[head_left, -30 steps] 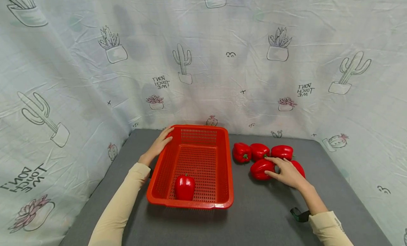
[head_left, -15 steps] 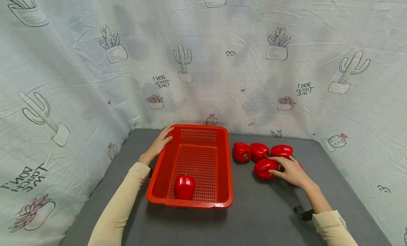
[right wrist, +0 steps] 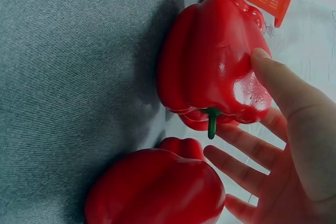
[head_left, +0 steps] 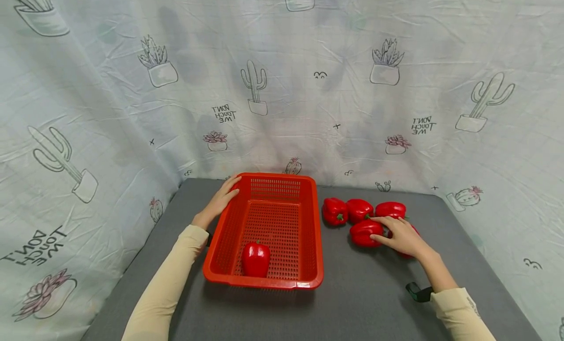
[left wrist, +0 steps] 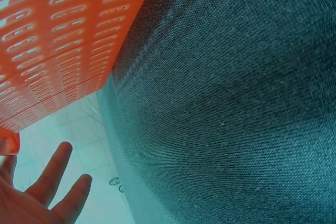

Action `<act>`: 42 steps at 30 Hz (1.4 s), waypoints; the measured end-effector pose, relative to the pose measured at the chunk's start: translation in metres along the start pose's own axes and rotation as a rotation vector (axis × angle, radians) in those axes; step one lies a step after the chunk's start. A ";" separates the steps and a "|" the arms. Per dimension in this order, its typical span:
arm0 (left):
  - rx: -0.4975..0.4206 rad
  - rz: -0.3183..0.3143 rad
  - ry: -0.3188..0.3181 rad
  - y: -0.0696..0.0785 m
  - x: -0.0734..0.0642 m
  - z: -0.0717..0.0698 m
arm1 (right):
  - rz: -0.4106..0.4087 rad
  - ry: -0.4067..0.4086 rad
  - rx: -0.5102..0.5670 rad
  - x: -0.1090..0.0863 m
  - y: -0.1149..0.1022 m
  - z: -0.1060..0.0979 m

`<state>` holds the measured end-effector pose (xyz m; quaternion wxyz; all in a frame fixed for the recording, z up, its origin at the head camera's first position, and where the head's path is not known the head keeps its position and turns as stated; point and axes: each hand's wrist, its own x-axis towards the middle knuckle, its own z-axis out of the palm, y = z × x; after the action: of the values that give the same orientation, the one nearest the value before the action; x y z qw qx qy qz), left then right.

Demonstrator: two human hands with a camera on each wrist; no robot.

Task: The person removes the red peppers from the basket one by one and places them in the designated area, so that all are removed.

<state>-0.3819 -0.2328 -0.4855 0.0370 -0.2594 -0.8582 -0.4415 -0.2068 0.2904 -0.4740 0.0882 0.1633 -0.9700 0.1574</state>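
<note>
At the far left corner of the red plastic basket (head_left: 264,284), my left hand (head_left: 219,199) rests on the rim with its thumb over the edge. The left wrist view shows two of its fingers (left wrist: 52,174) straight, clear of the slotted wall. One red bell pepper (head_left: 256,259) sits inside the basket near its front. To the right, my right hand (head_left: 402,237) holds another bell pepper (right wrist: 215,59) on its side, thumb against the near face and fingers behind. A further bell pepper (right wrist: 157,190) lies close below that hand, partly hidden by it in the head view.
Three more bell peppers (head_left: 335,212) lie in a row behind the held one, right of the basket. Everything stands on a dark grey tabletop (head_left: 352,306). A pale curtain (head_left: 286,86) printed with cacti encloses the table at the back and sides.
My right hand has shifted slightly right, then slightly back left, and the bell pepper in its fingers has moved with it. The left hand and basket stay in place.
</note>
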 end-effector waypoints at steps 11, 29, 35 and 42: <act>0.017 -0.001 0.012 -0.001 -0.001 0.001 | -0.030 0.033 -0.035 0.006 -0.010 -0.007; -0.007 0.007 0.023 0.001 -0.001 0.000 | -0.072 0.049 0.056 0.044 -0.045 -0.021; 0.003 0.003 0.011 0.002 -0.002 -0.001 | -0.092 0.051 0.094 0.057 -0.062 -0.023; 0.010 0.006 0.005 0.000 -0.001 -0.001 | -0.115 0.042 0.100 0.070 -0.078 -0.022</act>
<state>-0.3811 -0.2338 -0.4853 0.0417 -0.2607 -0.8594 -0.4378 -0.2420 0.2075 -0.4164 0.1090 0.2195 -0.9479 0.2036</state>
